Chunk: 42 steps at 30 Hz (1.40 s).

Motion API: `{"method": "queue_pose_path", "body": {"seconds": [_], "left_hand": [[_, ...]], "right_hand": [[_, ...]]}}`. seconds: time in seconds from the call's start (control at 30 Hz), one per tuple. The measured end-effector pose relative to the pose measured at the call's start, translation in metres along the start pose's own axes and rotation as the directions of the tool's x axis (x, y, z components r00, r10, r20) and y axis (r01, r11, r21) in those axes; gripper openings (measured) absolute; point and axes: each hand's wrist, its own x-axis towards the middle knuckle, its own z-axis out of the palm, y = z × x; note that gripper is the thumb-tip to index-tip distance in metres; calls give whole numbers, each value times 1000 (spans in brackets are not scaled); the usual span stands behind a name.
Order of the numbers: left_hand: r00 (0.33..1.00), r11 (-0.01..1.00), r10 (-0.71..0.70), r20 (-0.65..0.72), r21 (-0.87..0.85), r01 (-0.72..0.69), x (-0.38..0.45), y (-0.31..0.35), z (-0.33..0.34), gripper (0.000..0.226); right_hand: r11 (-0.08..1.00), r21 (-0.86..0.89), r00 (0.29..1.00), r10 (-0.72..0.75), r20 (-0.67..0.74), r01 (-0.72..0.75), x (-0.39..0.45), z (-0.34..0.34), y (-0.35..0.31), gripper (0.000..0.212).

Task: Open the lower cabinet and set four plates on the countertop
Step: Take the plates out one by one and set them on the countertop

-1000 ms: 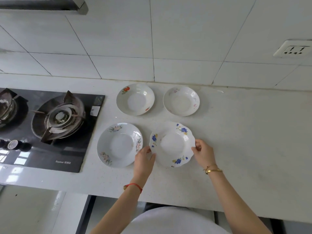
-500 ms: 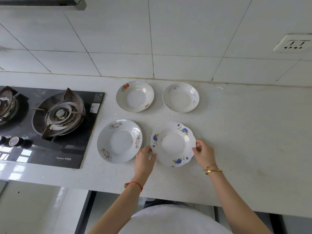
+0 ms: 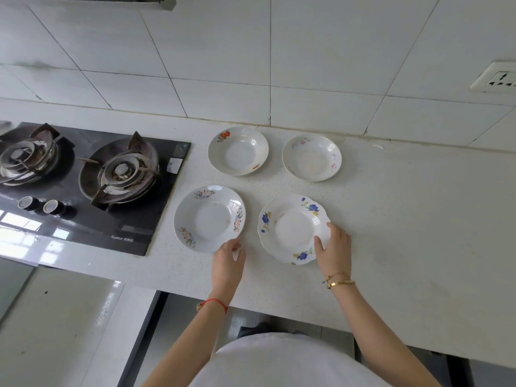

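While on the blue-flowered plate (image 3: 293, 229), right hand (image 3: 333, 251), thumb across rim.

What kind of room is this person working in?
Most likely a home kitchen. A gas hob is set into the countertop, white tiles cover the wall behind it, and four plates, such as the blue-flowered one, lie on the counter.

Head view, close, steeply down onto countertop (image 3: 391, 233)
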Motion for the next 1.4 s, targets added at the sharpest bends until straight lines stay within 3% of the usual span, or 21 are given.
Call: {"method": "queue_pose_path", "body": {"seconds": [0.17, 0.4, 0.63, 0.8, 1.23, 1.33, 1.4], "left_hand": [[993, 1000, -25, -116, -5, 24, -9, -17, -28, 21], [938, 990, -142, -318, -23, 142, 4, -41, -70, 30], [950, 970, -228, -215, 39, 242, 43, -56, -92, 54], [964, 979, -200, -177, 14, 205, 56, -62, -94, 33], [979, 982, -176, -105, 48, 181, 74, -53, -91, 35], [970, 976, -183, -158, 91, 199, 66, -44, -90, 43], [965, 979, -113, -237, 140, 149, 58, -35, -86, 42]], "right_hand": [[1000, -13, 992, -15, -126, 13, -5, 7, -19, 42], [944, 252, 955, -255, 153, 212, -2, 39, -73, 32], [923, 124, 875, -384, 296, 363, 14, 75, -117, 46], [917, 45, 845, -384, 372, 397, 27, 94, -138, 45], [937, 71, 871, -345, 349, 342, 38, 96, -132, 43], [943, 75, 896, -330, 296, 323, 38, 86, -123, 45], [954, 73, 925, -299, 235, 290, 35, 74, -108, 44]]}}
